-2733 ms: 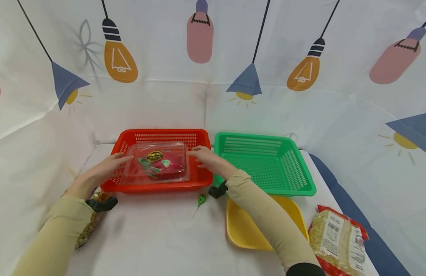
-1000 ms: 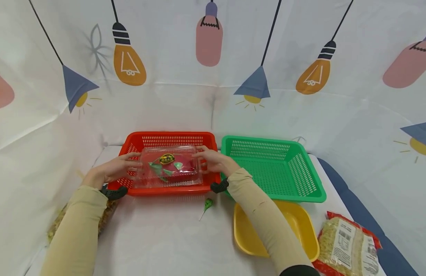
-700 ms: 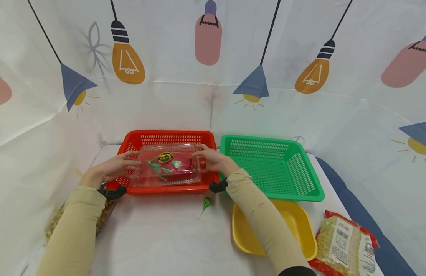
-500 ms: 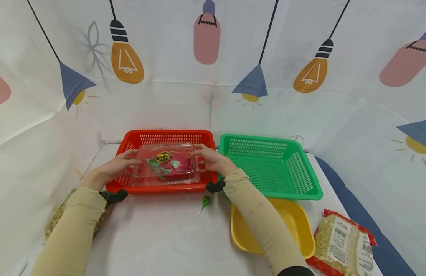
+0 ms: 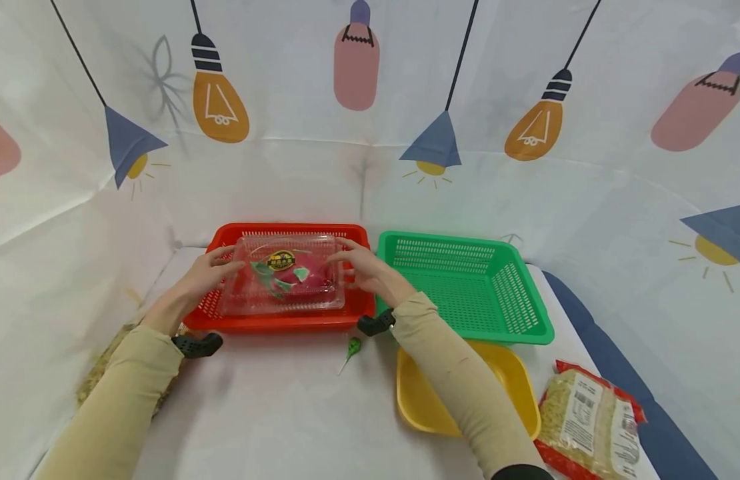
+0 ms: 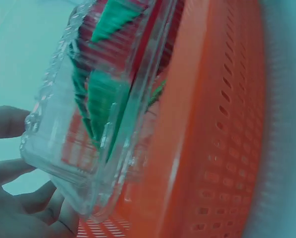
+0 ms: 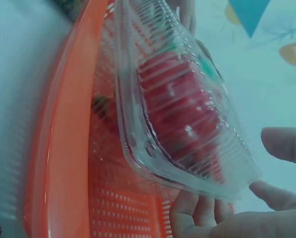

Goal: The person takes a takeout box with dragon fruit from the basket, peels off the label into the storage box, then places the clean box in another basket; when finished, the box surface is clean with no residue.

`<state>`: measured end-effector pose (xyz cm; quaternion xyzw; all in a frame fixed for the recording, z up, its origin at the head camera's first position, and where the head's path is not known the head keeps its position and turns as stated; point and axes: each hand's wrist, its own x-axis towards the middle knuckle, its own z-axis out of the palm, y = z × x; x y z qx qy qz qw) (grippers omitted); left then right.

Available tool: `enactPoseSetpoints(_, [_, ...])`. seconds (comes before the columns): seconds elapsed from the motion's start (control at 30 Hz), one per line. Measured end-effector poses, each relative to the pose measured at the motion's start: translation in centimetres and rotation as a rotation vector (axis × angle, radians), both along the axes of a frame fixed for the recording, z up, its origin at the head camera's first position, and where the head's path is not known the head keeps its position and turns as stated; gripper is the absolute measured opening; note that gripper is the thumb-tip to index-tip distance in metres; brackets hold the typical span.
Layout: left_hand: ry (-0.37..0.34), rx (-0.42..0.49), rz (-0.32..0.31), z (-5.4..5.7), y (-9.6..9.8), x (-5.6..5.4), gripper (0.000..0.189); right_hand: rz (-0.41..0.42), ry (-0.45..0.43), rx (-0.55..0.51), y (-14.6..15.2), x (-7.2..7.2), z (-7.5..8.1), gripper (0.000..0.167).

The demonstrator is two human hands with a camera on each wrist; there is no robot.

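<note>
A clear plastic clamshell box [image 5: 286, 297] with a dragon fruit [image 5: 313, 272] inside and a black-and-yellow label on its lid is over the red basket [image 5: 274, 325]. My left hand [image 5: 205, 273] grips the box's left end; in the left wrist view, its fingers [image 6: 36, 201] reach beneath the end wall. At the opposite end my right hand [image 5: 367, 269] grips the box, with fingers [image 7: 185, 208] under its lower edge in the right wrist view. The box sits tilted, its near side low by the basket's front rim. Something small and dark [image 7: 101, 105] shows behind the clear plastic.
A green basket [image 5: 466, 293] stands right of the red one, with a yellow tray [image 5: 427, 400] in front, partly under my right forearm. A green-wrapped lollipop [image 5: 353, 347] lies on the white table. Bagged goods lie on both sides: a red-edged bag [image 5: 589, 420] and another bag [image 5: 103, 367].
Both hands have come closer onto the box's ends and shifted it rightward within the red basket. In the last half second the box has risen slightly relative to the basket.
</note>
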<state>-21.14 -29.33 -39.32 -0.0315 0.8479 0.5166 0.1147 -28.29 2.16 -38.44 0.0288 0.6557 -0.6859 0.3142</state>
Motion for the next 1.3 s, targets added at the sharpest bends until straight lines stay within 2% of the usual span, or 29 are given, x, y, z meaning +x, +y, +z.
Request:
enactPoseSetpoints(0.37, [0.082, 0.012, 0.054, 1.2, 1.0, 1.3, 0.074, -0.02, 0.079, -0.039, 0.6, 2.1, 1.9, 0.06])
enactPoseSetpoints(0.57, [0.188, -0.009, 0.122, 2.0, 1.7, 2.2, 0.07, -0.032, 0.119, -0.06, 0.9, 3.4, 3.3, 0.059])
enactPoseSetpoints(0.73, [0.26, -0.017, 0.171, 3.0, 2.5, 3.5, 0.068, -0.038, 0.155, -0.089, 1.3, 4.6, 4.2, 0.057])
enactPoseSetpoints(0.93, [0.299, 0.001, 0.191, 3.6, 3.2, 5.5, 0.067, -0.022, 0.198, -0.107, 2.2, 6.5, 4.7, 0.057])
enactPoseSetpoints(1.07, [0.294, 0.024, 0.217, 3.5, 3.9, 6.9, 0.066, -0.022, 0.21, -0.106, 2.8, 7.6, 4.7, 0.059])
enactPoseSetpoints(1.3, [0.216, 0.068, 0.257, 3.1, 4.7, 9.1, 0.069, -0.007, 0.255, -0.058, 3.6, 9.7, 4.4, 0.058])
